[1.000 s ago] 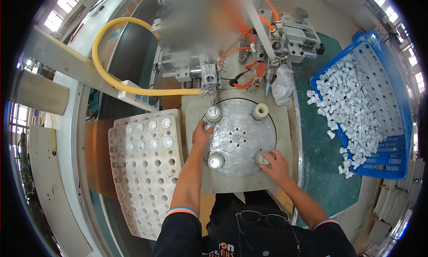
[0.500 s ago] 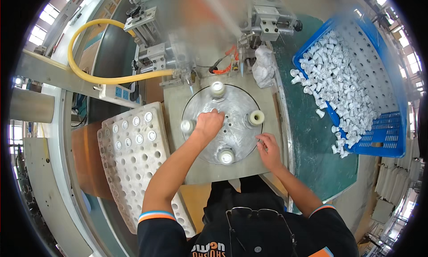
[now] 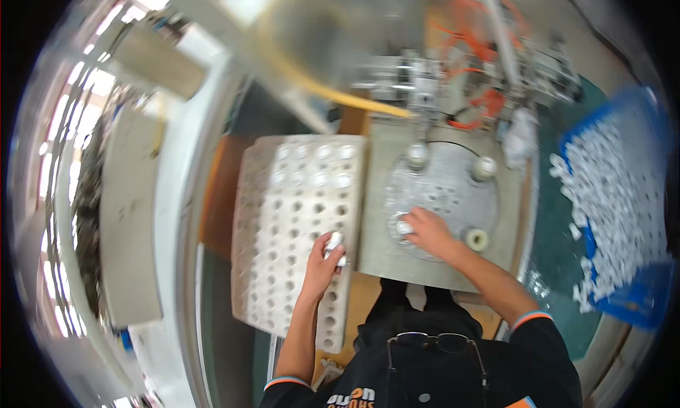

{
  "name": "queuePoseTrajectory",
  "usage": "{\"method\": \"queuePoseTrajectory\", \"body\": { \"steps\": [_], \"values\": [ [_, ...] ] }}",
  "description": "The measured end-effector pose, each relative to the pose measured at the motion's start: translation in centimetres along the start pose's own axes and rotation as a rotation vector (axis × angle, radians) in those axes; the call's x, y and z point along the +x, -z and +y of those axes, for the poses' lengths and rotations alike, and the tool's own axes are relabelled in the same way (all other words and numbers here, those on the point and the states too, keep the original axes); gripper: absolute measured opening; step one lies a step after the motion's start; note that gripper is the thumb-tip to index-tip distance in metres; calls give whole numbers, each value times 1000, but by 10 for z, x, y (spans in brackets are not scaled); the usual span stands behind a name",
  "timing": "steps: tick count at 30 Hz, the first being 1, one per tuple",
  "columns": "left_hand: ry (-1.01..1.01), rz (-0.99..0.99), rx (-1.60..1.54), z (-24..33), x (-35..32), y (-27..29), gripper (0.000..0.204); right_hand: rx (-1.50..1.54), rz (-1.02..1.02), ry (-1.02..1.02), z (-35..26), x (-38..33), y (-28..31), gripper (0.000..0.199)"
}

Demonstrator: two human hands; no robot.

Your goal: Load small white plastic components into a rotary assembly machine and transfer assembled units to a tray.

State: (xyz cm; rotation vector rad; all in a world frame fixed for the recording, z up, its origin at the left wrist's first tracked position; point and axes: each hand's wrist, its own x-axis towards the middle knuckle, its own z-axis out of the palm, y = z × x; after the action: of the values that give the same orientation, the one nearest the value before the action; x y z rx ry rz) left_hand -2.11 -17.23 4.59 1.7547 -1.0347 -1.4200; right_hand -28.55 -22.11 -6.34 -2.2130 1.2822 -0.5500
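My left hand (image 3: 322, 268) is closed around at least one small white plastic part (image 3: 336, 239), cup-shaped as far as the blur shows. It is above the right side of a pale tray (image 3: 283, 217) with rows of round holes. My right hand (image 3: 429, 231) reaches across the round metal turntable (image 3: 457, 188), its fingers closed on a white part (image 3: 404, 227) at the left holder. White parts appear on the far holder (image 3: 417, 155) and the right-hand holder (image 3: 484, 168). The near holder (image 3: 476, 239) shows a bare, pale ring-shaped top.
Several round white pieces (image 3: 324, 152) fill the tray's far rows. A blue crate (image 3: 641, 295) at the right spills a heap of white parts (image 3: 613, 195) onto the green table. Metal fixtures (image 3: 418, 82), a yellow hose (image 3: 340, 96) and orange tubing (image 3: 489, 103) stand behind the turntable.
My view has swung left. My left hand has gone from the turntable to the tray and now holds a white part. My right hand has moved from the turntable's right edge to its left holder.
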Motion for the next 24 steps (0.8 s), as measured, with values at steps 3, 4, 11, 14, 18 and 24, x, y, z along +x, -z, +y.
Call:
{"method": "queuePoseTrajectory", "body": {
  "steps": [3, 4, 11, 14, 18, 24],
  "values": [
    [-26, 134, 129, 4, 18, 55, 42, -84, -20, 49, -20, 13, 25, 33],
    [-121, 299, 263, -8, 30, 87, 41, 14, -24, -19, -39, 21, 30, 34],
    [-146, 641, 531, 14, 117, 196, 40, 574, 36, -82, -141, 120, 1, 39],
    [-98, 382, 757, -13, 156, 217, 47, 638, 46, -12, -169, 180, -52, 38],
    [36, 277, 922, -1, 163, 195, 75, 357, 178, 139, -157, 238, -134, 30],
    [-315, 427, 906, -44, 98, 207, 70, 195, 90, 170, -203, 220, -130, 39]
  ]
}}
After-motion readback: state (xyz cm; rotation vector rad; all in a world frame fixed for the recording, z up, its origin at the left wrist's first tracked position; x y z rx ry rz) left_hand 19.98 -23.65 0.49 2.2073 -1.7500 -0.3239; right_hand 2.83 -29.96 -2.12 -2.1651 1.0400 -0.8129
